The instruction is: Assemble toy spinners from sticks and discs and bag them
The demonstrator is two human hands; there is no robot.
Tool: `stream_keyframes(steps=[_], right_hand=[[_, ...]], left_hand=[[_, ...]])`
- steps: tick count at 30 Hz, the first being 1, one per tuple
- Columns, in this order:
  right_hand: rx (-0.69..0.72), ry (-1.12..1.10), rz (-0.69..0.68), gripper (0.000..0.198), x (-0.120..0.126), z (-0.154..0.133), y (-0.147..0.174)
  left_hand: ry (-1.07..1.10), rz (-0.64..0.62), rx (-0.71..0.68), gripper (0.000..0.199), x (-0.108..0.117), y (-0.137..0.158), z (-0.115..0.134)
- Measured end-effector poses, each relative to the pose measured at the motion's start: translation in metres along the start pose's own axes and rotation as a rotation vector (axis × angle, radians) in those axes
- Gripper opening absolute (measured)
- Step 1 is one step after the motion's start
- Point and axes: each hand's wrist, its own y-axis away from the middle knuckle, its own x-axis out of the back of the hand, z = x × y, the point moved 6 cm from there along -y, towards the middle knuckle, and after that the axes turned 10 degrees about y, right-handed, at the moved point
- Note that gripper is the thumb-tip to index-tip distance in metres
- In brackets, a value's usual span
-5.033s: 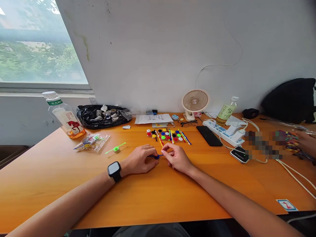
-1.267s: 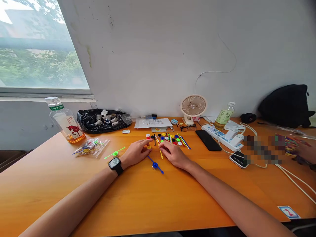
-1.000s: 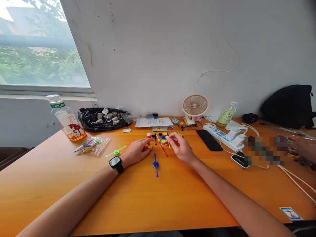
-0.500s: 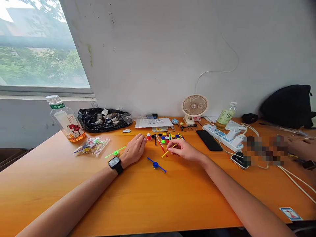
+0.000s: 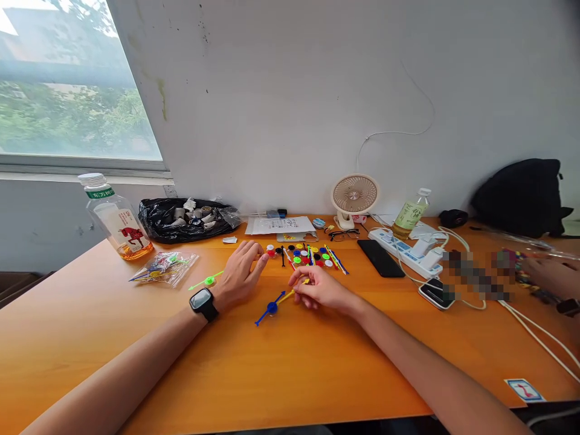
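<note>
My right hand (image 5: pixel 321 289) pinches a yellow arrow (image 5: pixel 285 296) between its fingers. The arrow's far end reaches the blue spinner (image 5: pixel 271 309), a blue arrow on a round base lying on the table; whether they touch I cannot tell. Nearby, my left hand (image 5: pixel 241 269) rests with its fingers stretched out and nothing in it, a black watch (image 5: pixel 202 299) on the wrist. A green spinner (image 5: pixel 209 281) lies just left of that hand, partly covered by it. Beyond both hands are several colored round pieces (image 5: pixel 298 260) and loose arrows (image 5: pixel 336 260).
At left stand a bottle (image 5: pixel 118 226), a clear bag of parts (image 5: pixel 165 270) and a black plastic bag (image 5: pixel 149 220). Papers (image 5: pixel 278 225) and a fan (image 5: pixel 354 194) are behind. A phone (image 5: pixel 380 258), power strip (image 5: pixel 389 244) and another person's hand (image 5: pixel 550 275) are at right.
My right hand has moved nearer to me with the yellow arrow, bringing it to the blue spinner. The blue arrow has turned to another slant. My left thumb is spread more.
</note>
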Motion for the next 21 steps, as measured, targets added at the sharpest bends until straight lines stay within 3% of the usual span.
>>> stream_keyframes(steps=[2, 5, 8, 11, 14, 17, 21], right_hand=[[0.059, -0.076, 0.087, 0.032, -0.012, -0.004, -0.001], [0.175, -0.036, 0.256, 0.029, -0.013, -0.013, 0.001], [0.209, 0.082, 0.424, 0.021, 0.009, -0.015, 0.005], [0.195, 0.158, 0.531, 0.018, 0.037, -0.009, 0.006], [0.202, 0.182, 0.559, 0.019, 0.051, -0.005, 0.005], [0.242, 0.214, 0.568, 0.02, 0.049, -0.007, 0.004], [0.288, 0.231, 0.576, 0.022, 0.045, -0.011, 0.004]], left_hand=[[0.031, -0.009, -0.027, 0.023, 0.009, -0.003, 0.01], [0.113, -0.176, -0.087, 0.032, 0.015, -0.005, 0.027], [0.128, -0.378, -0.121, 0.057, 0.014, -0.002, 0.035], [0.076, -0.517, -0.096, 0.066, 0.01, 0.003, 0.024], [0.023, -0.557, -0.068, 0.054, 0.014, 0.004, 0.005], [-0.028, -0.493, -0.039, 0.036, 0.026, -0.001, -0.009], [0.019, -0.41, 0.005, 0.007, 0.028, -0.005, -0.005]])
